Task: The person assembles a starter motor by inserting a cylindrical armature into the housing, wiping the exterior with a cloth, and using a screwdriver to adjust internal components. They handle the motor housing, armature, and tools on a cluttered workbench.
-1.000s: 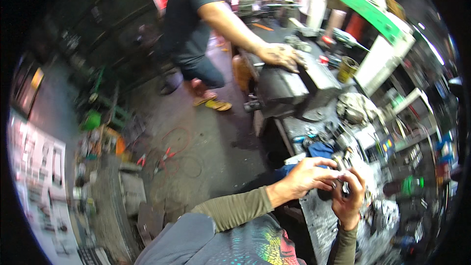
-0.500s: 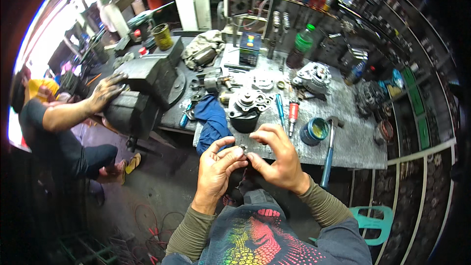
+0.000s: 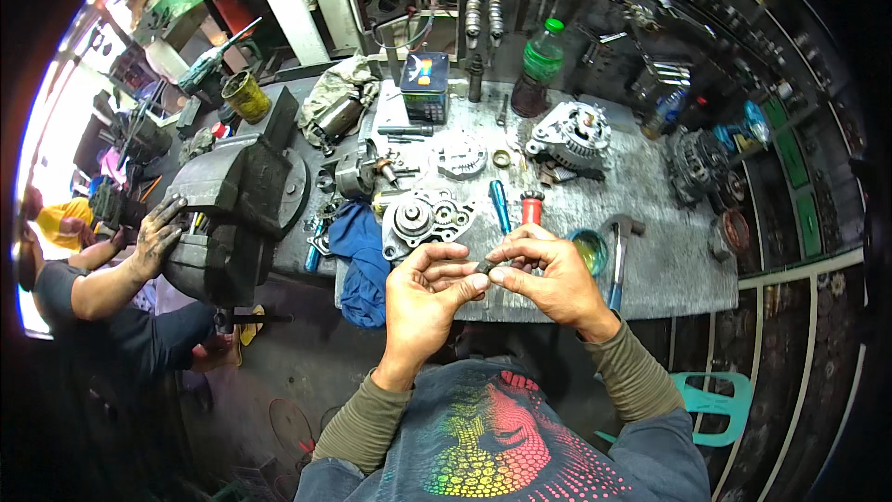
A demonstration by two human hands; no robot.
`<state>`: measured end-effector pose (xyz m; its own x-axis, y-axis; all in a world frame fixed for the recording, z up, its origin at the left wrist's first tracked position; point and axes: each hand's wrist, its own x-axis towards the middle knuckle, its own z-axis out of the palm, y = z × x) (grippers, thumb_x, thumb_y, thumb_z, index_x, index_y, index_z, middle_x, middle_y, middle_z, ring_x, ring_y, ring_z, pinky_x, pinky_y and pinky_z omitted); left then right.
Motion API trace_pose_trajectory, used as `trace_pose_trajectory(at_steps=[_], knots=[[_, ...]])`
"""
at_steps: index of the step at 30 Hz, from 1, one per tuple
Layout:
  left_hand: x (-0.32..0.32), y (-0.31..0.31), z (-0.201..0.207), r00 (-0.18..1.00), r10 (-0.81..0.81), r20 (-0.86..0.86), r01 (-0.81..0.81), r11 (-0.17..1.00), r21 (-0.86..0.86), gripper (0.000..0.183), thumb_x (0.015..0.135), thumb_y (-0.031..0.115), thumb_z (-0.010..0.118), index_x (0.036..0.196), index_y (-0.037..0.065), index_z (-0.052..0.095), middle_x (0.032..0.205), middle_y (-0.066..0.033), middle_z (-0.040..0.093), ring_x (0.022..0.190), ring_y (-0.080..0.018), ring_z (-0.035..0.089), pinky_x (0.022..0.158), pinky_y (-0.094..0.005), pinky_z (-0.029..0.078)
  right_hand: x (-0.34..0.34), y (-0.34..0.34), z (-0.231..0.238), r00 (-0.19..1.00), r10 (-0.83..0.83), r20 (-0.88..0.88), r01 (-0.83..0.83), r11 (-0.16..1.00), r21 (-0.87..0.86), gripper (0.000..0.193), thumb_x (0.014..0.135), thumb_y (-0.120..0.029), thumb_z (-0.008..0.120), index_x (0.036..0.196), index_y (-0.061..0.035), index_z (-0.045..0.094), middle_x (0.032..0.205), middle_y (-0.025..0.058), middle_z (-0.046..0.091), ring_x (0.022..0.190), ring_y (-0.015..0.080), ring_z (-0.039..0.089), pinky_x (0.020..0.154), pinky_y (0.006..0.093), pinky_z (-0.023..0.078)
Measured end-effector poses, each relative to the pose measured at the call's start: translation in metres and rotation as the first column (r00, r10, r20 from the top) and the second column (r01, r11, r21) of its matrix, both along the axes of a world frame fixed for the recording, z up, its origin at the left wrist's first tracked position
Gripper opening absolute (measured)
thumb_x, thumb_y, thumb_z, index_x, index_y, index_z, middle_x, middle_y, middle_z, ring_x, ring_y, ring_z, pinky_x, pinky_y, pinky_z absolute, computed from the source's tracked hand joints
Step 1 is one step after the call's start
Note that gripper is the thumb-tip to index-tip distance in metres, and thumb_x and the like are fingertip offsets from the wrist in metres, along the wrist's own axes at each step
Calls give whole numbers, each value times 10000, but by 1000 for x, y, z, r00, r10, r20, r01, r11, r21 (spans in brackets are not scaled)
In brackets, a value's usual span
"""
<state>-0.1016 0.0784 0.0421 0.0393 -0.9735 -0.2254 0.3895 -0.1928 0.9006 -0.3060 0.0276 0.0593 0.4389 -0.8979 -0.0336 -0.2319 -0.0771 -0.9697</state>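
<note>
Between my two hands, over the bench's front edge, is a small dark metal part (image 3: pixel 484 267). My left hand (image 3: pixel 423 302) pinches it between thumb and fingers. From the other side my right hand (image 3: pixel 548 281) pinches it too, with thumb and fingertips. Its exact kind is too small to tell. Just beyond my left hand lies a metal gear housing (image 3: pixel 423 219) with round gears. A blue-handled screwdriver (image 3: pixel 500 208) and a red-handled tool (image 3: pixel 531 207) lie beyond my right hand, which partly hides the red one. A blue cloth (image 3: pixel 362 260) hangs over the edge at the left.
A black bench vise (image 3: pixel 232 204) stands at the left, with a co-worker's hand (image 3: pixel 158 234) on it. An alternator (image 3: pixel 571 137), a green-capped bottle (image 3: pixel 541 65), an open jar (image 3: pixel 592 249) and a hammer (image 3: pixel 621 251) are on the bench (image 3: pixel 688 270). A teal stool (image 3: pixel 715 404) stands at the right.
My hands have come closer together, and the right fingers now close on the small part. The view has shifted, so the bench things appear further left. The co-worker's hand stays on the vise.
</note>
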Motion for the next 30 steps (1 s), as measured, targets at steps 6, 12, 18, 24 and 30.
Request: trace_pose_trajectory(at_steps=[6,12,18,24,30], knots=[[5,-16,4,993,105,58,-104,994,-31,439,879,-74,812,1277,-49,629,1127,-154,747,1001,-177,744,898,-309,633,19,-48,-4,994,106,15,-107,994,37,221,908,-173,834,1072,-32,785,1027,10,630,834,84,580,748,244,489],[40,-30,10,882,218,419,-123,963,-241,474,864,-59,820,1312,-26,668,1192,-127,741,984,-134,719,773,-255,586,47,-96,-5,948,81,-308,-157,961,-228,229,862,-232,825,1000,-51,795,977,116,619,916,283,636,806,397,513],[87,-62,5,606,220,764,210,883,-421,675,718,48,918,1343,32,666,1283,-161,710,1195,-332,670,1025,-417,523,69,-101,-5,860,-1,-510,-207,913,-351,224,830,-209,842,995,-63,798,965,107,607,945,301,627,828,420,508],[107,-80,-7,650,87,755,350,847,-399,755,696,88,950,1383,25,642,1331,-178,688,1247,-335,663,1066,-413,524,83,-94,9,768,-26,-639,-278,886,-371,209,805,-173,835,968,-50,789,953,102,588,944,303,614,836,431,494],[116,-88,-16,691,10,723,379,846,-374,748,703,79,944,1384,18,640,1309,-167,699,1210,-304,683,1052,-398,534,92,-91,13,701,-71,-710,-312,864,-395,116,787,-146,810,840,-50,773,927,109,601,942,318,636,821,462,509]])
